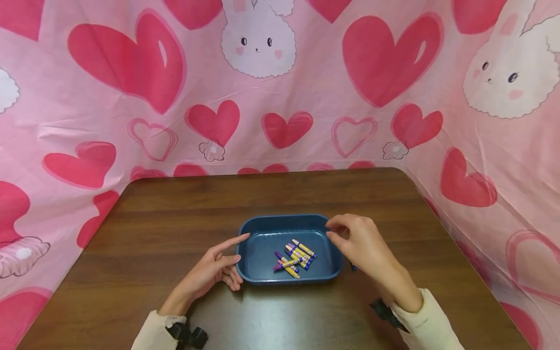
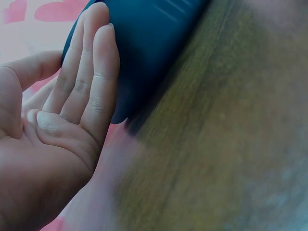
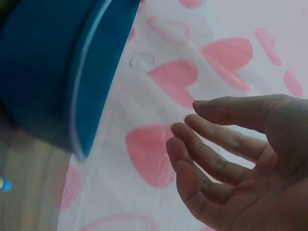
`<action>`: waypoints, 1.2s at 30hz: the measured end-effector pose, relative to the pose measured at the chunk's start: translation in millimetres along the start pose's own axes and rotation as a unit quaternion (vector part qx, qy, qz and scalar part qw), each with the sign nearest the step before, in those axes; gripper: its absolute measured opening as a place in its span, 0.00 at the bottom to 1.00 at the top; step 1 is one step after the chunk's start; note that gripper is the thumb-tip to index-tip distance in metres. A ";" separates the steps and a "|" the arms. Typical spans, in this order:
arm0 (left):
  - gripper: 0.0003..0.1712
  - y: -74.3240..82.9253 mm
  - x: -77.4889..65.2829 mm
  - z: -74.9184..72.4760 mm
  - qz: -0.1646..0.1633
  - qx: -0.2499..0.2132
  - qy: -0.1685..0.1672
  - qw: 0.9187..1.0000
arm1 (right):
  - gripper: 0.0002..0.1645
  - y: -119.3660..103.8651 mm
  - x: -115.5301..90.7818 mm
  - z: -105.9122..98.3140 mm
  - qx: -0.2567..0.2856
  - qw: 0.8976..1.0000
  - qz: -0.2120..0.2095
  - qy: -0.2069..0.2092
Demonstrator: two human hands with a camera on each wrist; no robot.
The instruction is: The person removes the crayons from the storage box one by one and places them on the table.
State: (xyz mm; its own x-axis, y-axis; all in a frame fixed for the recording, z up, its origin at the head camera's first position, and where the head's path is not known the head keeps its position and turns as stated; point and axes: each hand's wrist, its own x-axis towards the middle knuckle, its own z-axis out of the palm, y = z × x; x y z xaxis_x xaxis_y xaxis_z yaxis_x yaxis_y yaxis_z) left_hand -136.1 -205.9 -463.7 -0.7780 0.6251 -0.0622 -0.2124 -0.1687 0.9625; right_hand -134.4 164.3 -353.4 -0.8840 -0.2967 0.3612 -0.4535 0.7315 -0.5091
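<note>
Nearest cam: cream sleeves (image 1: 433, 318) w/ black wrist devices (image 1: 199, 337). L hand (image 1: 214, 267): fingers mostly straight, thumb + index at L end of tray, touching rim/outer wall. R hand (image 1: 360, 243): by R end of tray, fingers loosely bent, thumb apart from fingertips; R wrist view shows it clear of rim. Hands well apart, tray btwn them. Small blue-ended item (image 1: 353, 267) on surface just R of tray, mostly hidden. Dark blue rounded-rect. tray (image 1: 260, 257) = mid-surface. Yellow-wrapped crayons w/ purple/blue ends (image 1: 302, 255) piled inside, R of ctr, some crossing. Brown wood-grain surface (image 1: 175, 218) underneath. Far: pink cloth backdrop (image 1: 315, 87) w/ red hearts, white bunny faces.
</note>
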 end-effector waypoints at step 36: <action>0.33 -1.8 0.4 1.1 0.007 0.018 0.011 1.000 | 0.08 -6.2 18.3 101.8 -0.004 0.964 -0.084 -0.251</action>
State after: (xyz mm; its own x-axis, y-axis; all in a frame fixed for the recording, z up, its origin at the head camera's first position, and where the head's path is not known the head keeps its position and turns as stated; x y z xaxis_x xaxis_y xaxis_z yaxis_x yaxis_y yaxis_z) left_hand -135.4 -204.5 -465.2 -0.7934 0.6063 -0.0530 -0.1792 -0.1494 0.9724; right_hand -159.2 91.9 -423.2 -0.7420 -0.6702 0.0138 -0.5964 0.6506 -0.4702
